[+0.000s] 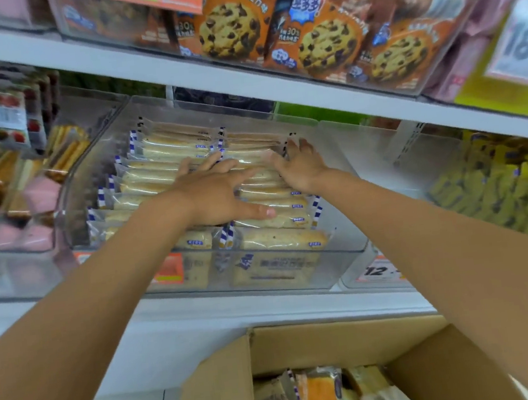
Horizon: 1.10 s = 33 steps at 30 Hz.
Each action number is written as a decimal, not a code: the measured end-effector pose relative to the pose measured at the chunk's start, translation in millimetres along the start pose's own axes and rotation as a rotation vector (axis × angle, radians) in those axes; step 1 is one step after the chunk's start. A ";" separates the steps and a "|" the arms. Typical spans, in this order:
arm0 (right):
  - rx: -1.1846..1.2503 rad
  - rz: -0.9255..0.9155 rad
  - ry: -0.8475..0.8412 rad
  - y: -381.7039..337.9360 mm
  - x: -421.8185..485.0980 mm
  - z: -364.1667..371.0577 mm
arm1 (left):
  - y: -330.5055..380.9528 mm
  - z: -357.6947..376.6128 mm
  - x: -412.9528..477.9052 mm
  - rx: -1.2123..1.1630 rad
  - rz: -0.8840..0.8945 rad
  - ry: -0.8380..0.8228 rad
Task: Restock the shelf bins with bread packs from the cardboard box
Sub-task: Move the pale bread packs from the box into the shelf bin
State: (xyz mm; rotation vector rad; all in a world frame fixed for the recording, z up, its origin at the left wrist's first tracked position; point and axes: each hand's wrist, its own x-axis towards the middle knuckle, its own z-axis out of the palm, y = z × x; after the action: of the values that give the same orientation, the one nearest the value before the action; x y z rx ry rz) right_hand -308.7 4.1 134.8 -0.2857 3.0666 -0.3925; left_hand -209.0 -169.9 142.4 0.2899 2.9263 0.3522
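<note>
1. Both hands were laid flat on the bin packs (160, 165). The left hand (219, 191) was spread, fingers straight, thumb out to the right. The right hand (298, 166) was straight-fingered at the row's far right end. Nothing was gripped by either.
2. The bin packs were stood on edge in the clear bin (339, 267) on the middle shelf (236, 311), long axis left-right, filed front to back in two columns. The bin was judged near full.
3. The box (305, 343) was seen open below the shelf, nearer the body than the hands. Box packs (314, 394) were seen inside, jumbled.
4. Key relation: the next stock lay down and back from both hands, under the gap between the forearms, and the box's right corner was crossed by the right forearm. The right hand was judged nearer for the next reach.
5. Box packs would likely need to be turned long axis left-right to match the rows.
</note>
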 end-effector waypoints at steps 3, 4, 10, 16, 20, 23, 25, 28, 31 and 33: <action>0.152 -0.152 0.193 -2.7 -34.1 -2.8 | 10.2 -6.3 -7.1 -0.016 -0.011 0.072; 0.177 -0.201 0.241 -2.4 -50.4 -0.8 | 15.3 -7.0 -10.5 -0.023 -0.014 0.126; 0.236 -0.463 0.390 20.1 -143.0 7.4 | 62.1 10.8 -63.4 -0.226 -0.095 0.514; 0.328 -0.503 0.427 74.1 -219.8 22.2 | 109.8 78.7 -115.6 -0.386 -0.127 0.373; 0.336 -0.290 -0.006 131.6 -257.2 74.0 | 119.6 154.8 -125.1 -0.614 -0.281 0.155; 0.277 -0.156 -0.331 175.7 -277.4 129.2 | 123.7 209.0 -123.1 -0.690 -0.375 0.038; 0.334 -0.033 -0.430 191.5 -283.6 162.9 | 126.7 232.2 -121.4 -0.728 -0.433 0.038; 0.550 0.171 -0.589 185.6 -282.7 205.2 | 130.6 248.6 -122.7 -0.722 -0.468 0.034; 0.699 0.261 -0.714 161.8 -287.8 237.2 | 130.0 253.5 -125.3 -0.699 -0.472 0.014; 0.698 0.223 -0.691 155.3 -291.8 249.9 | 128.2 255.0 -126.5 -0.695 -0.482 0.011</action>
State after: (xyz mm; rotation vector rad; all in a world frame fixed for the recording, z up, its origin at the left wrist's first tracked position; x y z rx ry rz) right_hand -34.7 144.7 -142.4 -0.0275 2.1029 -1.0393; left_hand -14.1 -19.8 -49.8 -0.4981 2.5484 1.2131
